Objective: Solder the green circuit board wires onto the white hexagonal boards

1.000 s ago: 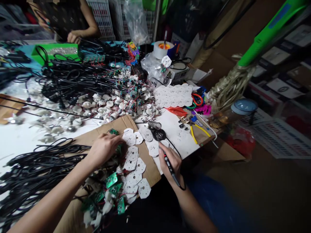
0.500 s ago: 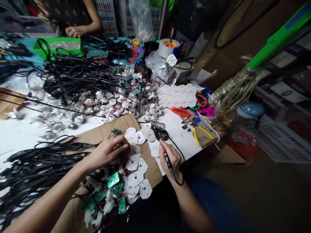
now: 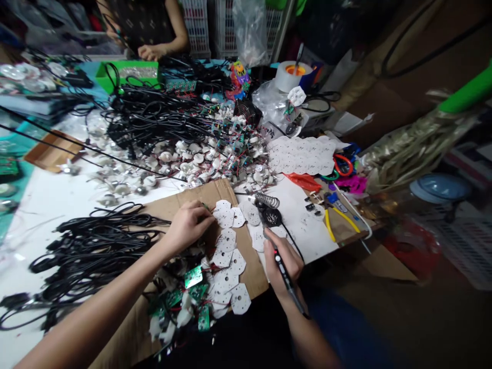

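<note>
My right hand (image 3: 283, 259) is wrapped round a black soldering iron (image 3: 281, 266), its tip end beside a black round holder (image 3: 271, 216) with a metal spring (image 3: 267, 200). My left hand (image 3: 191, 223) is closed over the cardboard (image 3: 246, 246), just left of some white boards (image 3: 223, 214); what its fingertips pinch is too small to make out. Below it, more white boards (image 3: 226, 279) overlap in a column, next to green circuit boards (image 3: 193, 277) and white plastic parts.
Black cables (image 3: 111, 246) lie at the left. Behind are heaped white parts (image 3: 196, 154), a white board sheet (image 3: 302, 155) and a green bin (image 3: 100, 78). Yellow-handled pliers (image 3: 329, 225) lie at the right. Another person's hand (image 3: 151, 52) rests across the table.
The view has swung left, so the scene sits further right. My left hand has drawn back from a small green board, which no longer shows. The soldering iron stays in my right hand.
</note>
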A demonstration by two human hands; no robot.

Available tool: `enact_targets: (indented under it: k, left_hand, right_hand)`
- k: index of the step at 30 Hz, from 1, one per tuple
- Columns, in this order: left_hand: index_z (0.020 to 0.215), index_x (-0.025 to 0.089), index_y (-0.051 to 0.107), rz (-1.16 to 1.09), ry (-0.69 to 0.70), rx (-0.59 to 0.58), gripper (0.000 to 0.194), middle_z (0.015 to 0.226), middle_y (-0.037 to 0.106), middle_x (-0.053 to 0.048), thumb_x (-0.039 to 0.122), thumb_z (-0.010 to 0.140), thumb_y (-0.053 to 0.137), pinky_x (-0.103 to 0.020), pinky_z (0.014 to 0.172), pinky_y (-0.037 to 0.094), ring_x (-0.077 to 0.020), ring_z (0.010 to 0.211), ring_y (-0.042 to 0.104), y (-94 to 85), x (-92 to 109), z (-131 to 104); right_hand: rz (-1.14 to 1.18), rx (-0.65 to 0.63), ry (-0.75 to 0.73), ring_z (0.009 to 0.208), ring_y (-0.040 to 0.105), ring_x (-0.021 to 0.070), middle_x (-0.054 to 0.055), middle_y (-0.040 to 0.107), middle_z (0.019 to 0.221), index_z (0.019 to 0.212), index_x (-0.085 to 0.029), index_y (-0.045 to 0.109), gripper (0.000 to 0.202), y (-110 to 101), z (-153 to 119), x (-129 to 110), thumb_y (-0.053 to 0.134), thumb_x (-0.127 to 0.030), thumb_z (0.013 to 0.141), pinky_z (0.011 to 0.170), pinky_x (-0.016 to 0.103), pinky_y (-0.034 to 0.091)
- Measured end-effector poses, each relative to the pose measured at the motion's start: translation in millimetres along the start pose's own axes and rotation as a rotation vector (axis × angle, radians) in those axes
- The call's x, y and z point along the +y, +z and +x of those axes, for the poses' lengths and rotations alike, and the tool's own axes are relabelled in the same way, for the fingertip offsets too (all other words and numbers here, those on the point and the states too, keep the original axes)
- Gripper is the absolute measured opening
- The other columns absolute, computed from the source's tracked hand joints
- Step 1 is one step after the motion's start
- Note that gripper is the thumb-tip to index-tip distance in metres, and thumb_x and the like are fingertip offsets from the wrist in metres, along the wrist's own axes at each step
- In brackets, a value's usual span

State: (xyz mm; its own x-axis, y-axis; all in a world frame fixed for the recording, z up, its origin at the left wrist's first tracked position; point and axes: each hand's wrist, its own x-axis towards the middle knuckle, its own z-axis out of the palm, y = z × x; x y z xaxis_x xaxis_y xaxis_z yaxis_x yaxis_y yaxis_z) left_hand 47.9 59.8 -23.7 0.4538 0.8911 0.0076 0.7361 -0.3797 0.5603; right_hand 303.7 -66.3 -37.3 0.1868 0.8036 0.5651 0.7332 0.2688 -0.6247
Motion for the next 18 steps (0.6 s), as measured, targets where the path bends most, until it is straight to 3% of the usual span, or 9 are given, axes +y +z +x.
enact_targets:
  k: [7, 12, 18]
  left_hand:
    - [0.082, 0.017, 0.076, -0.032, -0.092, -0.022, 0.023, 0.087, 0.066, -0.007, 0.032, 0.094, 0.063, -0.032, 0.081, 0.048, -0.0209, 0.086, 0.064, 8.3, -1, 9]
    - [0.085, 0.019, 0.077, 0.061, -0.133, -0.012, 0.024, 0.086, 0.066, -0.007, 0.035, 0.095, 0.063, -0.032, 0.077, 0.048, -0.0216, 0.086, 0.065, 11.3, 5, 10]
    - [0.084, 0.017, 0.075, 0.142, -0.191, -0.042, 0.027, 0.088, 0.065, -0.007, 0.035, 0.096, 0.06, -0.031, 0.074, 0.047, -0.022, 0.085, 0.065, 12.0, 14, 9]
  right_hand:
    - [0.223, -0.115, 0.07, 0.077, 0.078, 0.0183, 0.007, 0.081, 0.095, 0.126, -0.02, 0.073, 0.031, 26, -9, -25, 0.058, -0.016, 0.099, 0.074, 0.03, 0.065]
    - [0.278, -0.143, 0.083, 0.079, 0.079, 0.0194, 0.007, 0.081, 0.093, 0.127, -0.02, 0.073, 0.03, 44, -12, -25, 0.059, -0.017, 0.1, 0.076, 0.032, 0.066]
    - [0.288, -0.151, 0.111, 0.076, 0.079, 0.0189, 0.006, 0.081, 0.091, 0.127, -0.021, 0.072, 0.031, 48, -17, -21, 0.057, -0.017, 0.101, 0.076, 0.032, 0.068]
